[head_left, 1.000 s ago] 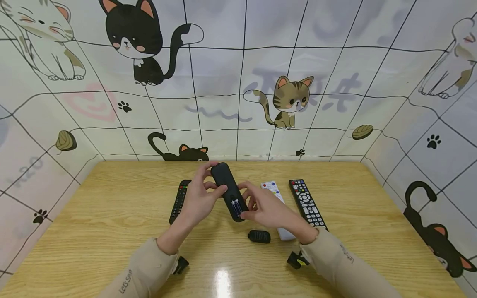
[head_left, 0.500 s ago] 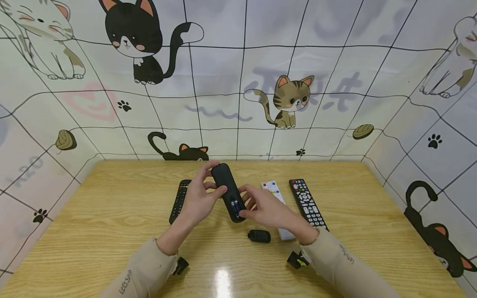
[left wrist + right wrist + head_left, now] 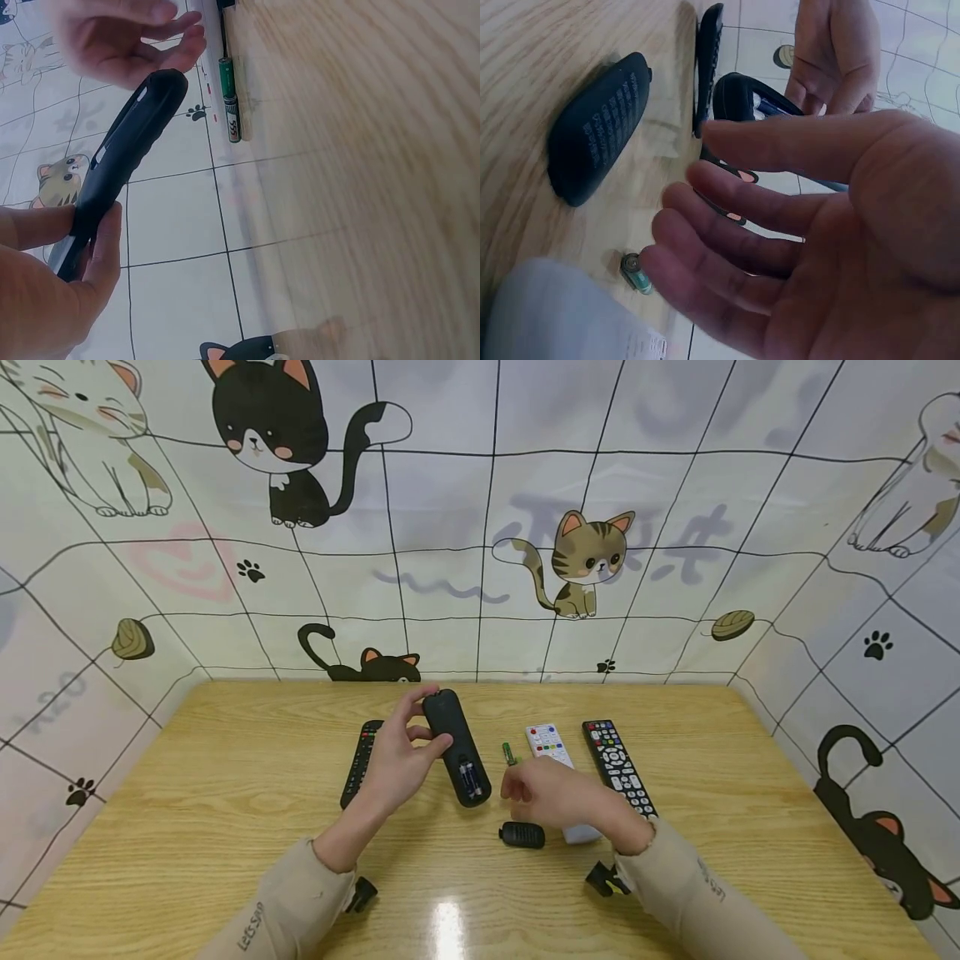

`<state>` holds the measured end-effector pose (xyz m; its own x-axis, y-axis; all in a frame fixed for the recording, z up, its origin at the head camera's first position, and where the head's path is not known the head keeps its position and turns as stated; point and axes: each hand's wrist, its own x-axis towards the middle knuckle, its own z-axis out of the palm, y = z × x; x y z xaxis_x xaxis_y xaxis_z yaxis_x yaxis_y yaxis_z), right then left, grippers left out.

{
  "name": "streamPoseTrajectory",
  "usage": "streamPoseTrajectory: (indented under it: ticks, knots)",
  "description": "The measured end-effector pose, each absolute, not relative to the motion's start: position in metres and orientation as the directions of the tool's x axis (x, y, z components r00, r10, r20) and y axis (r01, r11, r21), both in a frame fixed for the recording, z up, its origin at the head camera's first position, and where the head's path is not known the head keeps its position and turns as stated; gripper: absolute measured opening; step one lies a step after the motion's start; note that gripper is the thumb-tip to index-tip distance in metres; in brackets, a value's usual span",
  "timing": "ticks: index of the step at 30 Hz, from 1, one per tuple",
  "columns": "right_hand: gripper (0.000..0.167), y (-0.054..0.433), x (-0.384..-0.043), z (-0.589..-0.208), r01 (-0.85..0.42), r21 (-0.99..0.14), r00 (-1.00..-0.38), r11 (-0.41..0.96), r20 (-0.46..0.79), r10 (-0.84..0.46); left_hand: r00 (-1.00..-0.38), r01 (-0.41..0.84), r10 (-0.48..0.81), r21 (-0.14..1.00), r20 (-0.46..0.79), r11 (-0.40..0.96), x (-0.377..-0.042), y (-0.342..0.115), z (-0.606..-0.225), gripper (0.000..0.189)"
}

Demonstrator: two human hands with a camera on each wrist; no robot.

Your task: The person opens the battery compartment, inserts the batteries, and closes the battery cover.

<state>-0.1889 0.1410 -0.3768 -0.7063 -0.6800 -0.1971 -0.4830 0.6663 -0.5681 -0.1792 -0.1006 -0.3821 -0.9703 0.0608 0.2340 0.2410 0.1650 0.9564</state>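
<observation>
The person wears two light tan sleeves. The left sleeve (image 3: pixel 288 902) and the right sleeve (image 3: pixel 697 881) both look soft and a bit puffy. Each has dark, wiggly letters (image 3: pixel 252 927) on it, hard to read. A small black box (image 3: pixel 362 895) pokes out at the left wrist. Another black box (image 3: pixel 601 878), with a yellow bit (image 3: pixel 619 885), sits at the right wrist.

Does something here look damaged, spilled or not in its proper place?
No damage or spill shows. The held remote is uncovered: its battery cover lies on the table. Also odd: a green battery lies loose there, outside any remote.
</observation>
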Motion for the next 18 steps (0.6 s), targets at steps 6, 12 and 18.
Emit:
streamPoseTrajectory:
  ticks: [6,12,18]
  knots:
    - [0.027,0.1384,-0.1842,-0.3763,-0.484,-0.517,-0.68,0.706,-0.287,-0.675,-0.971,0.238,0.067,0.958,0.23,0.162,-0.18,-0.1017,-0.3824,0.068]
    - [0.03,0.1376,-0.1836,-0.3797,-0.524,-0.491,-0.66,0.696,-0.283,-0.696,-0.973,0.229,0.065,0.96,0.221,0.163,-0.1797,-0.1015,-0.3823,0.066]
    - [0.03,0.1354,-0.1824,-0.3816,-0.535,-0.477,-0.649,0.698,-0.297,-0.7,-0.974,0.223,0.067,0.96,0.214,0.168,-0.1798,-0.1011,-0.3817,0.067]
